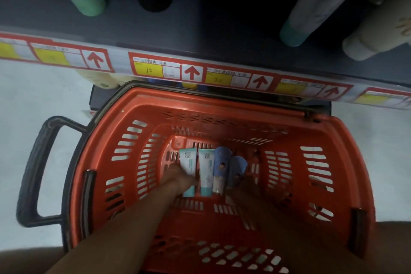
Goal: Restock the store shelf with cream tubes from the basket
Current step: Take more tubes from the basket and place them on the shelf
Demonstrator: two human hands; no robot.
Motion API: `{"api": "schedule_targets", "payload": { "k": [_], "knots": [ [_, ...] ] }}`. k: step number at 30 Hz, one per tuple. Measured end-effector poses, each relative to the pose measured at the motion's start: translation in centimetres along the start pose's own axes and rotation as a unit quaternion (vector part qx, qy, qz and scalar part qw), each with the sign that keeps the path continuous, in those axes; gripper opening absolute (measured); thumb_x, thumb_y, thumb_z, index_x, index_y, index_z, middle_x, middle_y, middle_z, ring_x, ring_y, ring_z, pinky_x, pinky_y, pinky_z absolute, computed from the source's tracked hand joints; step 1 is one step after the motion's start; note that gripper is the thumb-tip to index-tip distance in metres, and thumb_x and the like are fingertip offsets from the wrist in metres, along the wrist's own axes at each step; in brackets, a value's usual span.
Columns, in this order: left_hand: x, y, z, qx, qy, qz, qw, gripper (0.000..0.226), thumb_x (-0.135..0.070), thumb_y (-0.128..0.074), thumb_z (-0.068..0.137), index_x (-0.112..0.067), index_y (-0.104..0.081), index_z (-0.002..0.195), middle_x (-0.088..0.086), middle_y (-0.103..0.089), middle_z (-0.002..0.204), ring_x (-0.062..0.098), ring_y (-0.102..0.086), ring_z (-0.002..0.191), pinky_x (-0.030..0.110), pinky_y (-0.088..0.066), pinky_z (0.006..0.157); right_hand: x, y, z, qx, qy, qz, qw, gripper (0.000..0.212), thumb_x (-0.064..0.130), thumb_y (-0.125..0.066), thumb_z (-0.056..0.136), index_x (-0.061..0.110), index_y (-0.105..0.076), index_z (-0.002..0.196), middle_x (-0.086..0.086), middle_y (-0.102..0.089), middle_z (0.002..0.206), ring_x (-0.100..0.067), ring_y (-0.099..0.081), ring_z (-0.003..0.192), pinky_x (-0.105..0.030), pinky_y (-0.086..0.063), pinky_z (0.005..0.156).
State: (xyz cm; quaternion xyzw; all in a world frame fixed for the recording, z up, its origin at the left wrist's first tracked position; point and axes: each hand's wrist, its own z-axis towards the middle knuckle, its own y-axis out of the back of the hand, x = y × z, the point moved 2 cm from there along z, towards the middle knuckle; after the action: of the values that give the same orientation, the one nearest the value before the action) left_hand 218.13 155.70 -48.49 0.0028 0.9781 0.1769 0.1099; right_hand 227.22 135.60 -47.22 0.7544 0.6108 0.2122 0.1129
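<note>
Both forearms reach down from the bottom edge into the red basket (347, 162), which sits on the pale floor (44, 91) below the dark shelf (200, 29) with its red and yellow price labels (155, 69). Four cream tubes lie side by side on the basket bottom: two white and teal tubes (206, 171) and two blue tubes (222, 167). At the leftmost tube, the left hand (178, 177) touches it; its grasp cannot be told. The right hand (245, 186) is too dark to read.
</note>
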Motion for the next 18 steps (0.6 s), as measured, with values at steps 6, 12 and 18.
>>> {"api": "schedule_targets", "payload": {
  "k": [6, 12, 18],
  "knots": [
    [-1.9, 1.3, -3.7, -0.005, -0.028, -0.027, 0.999, 0.032, -0.021, -0.092, 0.074, -0.025, -0.063, 0.085, -0.007, -0.069, 0.089, 0.014, -0.068, 0.086, 0.026, -0.057, 0.078, 1.1, 2.3, -1.8, -0.039, 0.026, 0.016, 0.999, 0.067, 0.033, -0.056, 0.106, 0.005, -0.026, 0.159, -0.018, -0.035, 0.162, -0.031, -0.038, 0.148, -0.035, -0.035, 0.117],
    [-2.2, 1.0, -3.3, -0.072, -0.093, 0.002, 0.993, 0.104, -0.058, -0.087, 0.024, -0.02, -0.069, 0.119, 0.0, -0.074, 0.112, 0.018, -0.072, 0.097, 0.031, -0.064, 0.077, 1.1, 4.6, -5.4, -0.093, 0.075, 0.071, 0.99, 0.068, 0.012, -0.081, 0.078, -0.002, -0.054, 0.139, -0.021, -0.06, 0.138, -0.036, -0.058, 0.129, -0.041, -0.05, 0.102],
    [-5.8, 2.8, -15.1, -0.097, -0.182, -0.014, 0.978, 0.047, -0.033, -0.094, 0.067, -0.022, -0.074, 0.107, -0.002, -0.074, 0.097, 0.015, -0.07, 0.081, 0.026, -0.058, 0.069, 0.9, 7.5, -9.7, -0.148, 0.135, 0.112, 0.973, 0.05, 0.022, -0.082, 0.069, 0.012, -0.07, 0.117, -0.004, -0.075, 0.107, -0.021, -0.073, 0.098, -0.029, -0.055, 0.077]
  ]
}}
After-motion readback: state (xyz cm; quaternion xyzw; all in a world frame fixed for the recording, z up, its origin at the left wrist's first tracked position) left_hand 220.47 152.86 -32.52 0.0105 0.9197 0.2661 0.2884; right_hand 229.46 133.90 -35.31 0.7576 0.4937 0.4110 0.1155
